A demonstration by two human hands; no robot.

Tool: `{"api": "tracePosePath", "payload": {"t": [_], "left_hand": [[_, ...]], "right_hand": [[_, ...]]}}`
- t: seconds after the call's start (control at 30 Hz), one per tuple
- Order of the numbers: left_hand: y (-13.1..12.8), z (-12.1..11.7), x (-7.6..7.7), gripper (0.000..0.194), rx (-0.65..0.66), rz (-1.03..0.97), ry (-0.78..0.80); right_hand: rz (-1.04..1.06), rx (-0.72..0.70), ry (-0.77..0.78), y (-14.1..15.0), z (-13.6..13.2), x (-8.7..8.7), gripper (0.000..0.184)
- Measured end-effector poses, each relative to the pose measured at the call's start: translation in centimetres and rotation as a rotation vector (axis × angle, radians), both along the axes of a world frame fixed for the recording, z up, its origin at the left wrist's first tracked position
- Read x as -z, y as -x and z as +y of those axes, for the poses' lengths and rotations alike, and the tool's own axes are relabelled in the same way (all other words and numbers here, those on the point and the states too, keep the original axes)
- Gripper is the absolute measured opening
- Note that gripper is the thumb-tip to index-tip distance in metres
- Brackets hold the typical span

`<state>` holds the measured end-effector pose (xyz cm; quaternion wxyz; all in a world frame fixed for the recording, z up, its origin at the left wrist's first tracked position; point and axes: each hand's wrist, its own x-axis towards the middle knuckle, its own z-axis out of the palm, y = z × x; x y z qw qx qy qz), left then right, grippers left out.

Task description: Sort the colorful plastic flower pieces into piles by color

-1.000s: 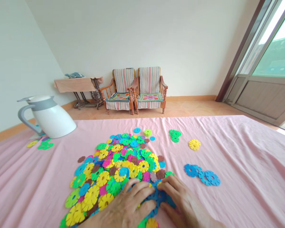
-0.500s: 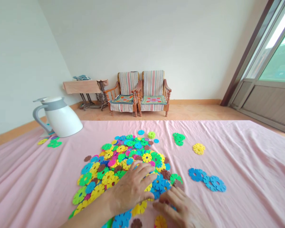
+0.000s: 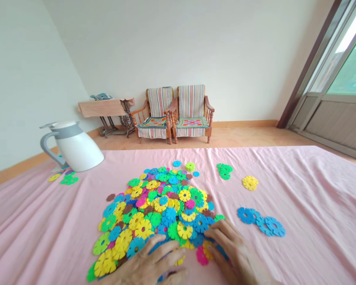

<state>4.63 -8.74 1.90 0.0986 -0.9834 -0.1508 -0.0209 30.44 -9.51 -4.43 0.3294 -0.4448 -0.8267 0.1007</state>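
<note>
Far left, a white-and-grey plastic jug [image 3: 75, 148] stands at the cloth's edge, with a few yellow and green snowflake discs [image 3: 65, 179] just beside it. Your left hand [image 3: 152, 266] lies open, fingers spread over the near edge of the disc heap [image 3: 154, 209]; nothing looks gripped. Your right hand [image 3: 235, 253] is open too, fingers curved against the heap's near right side (no disc clearly pinched). Right of the heap, well apart from it, sit small clusters: green discs [image 3: 224, 171], yellow discs [image 3: 250, 183] and blue discs [image 3: 261, 221]. All of it lies on a creased pink cloth [image 3: 299, 198]. Beyond: a treadle sewing table [image 3: 102, 107], two wooden armchairs [image 3: 172, 114] and, far right, a glazed door [image 3: 341, 114].
</note>
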Motion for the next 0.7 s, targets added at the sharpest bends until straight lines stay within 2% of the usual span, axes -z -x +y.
{"api": "tracePosePath", "payload": {"t": [0.17, 0.43, 0.53, 0.7], "left_hand": [[-1.1, 1.8, 1.1, 0.057, -0.095, -0.028, 0.032], [-3.8, 5.9, 2.6, 0.037, -0.14, -0.27, 0.075], [-3.9, 6.7, 2.8, 0.026, -0.169, -0.443, 0.105], [-3.0, 7.1, 2.5, 0.02, -0.313, -0.749, 0.151]], "right_hand": [[0.047, 0.037, 0.076, -0.5, 0.0, 0.5, 0.021], [0.09, 0.129, 0.008, -0.9, 0.3, 1.6, 0.027], [0.093, 0.146, 0.005, -1.1, 0.5, 1.9, 0.027], [0.075, 0.175, 0.054, -1.4, 0.8, 2.0, 0.028]]}}
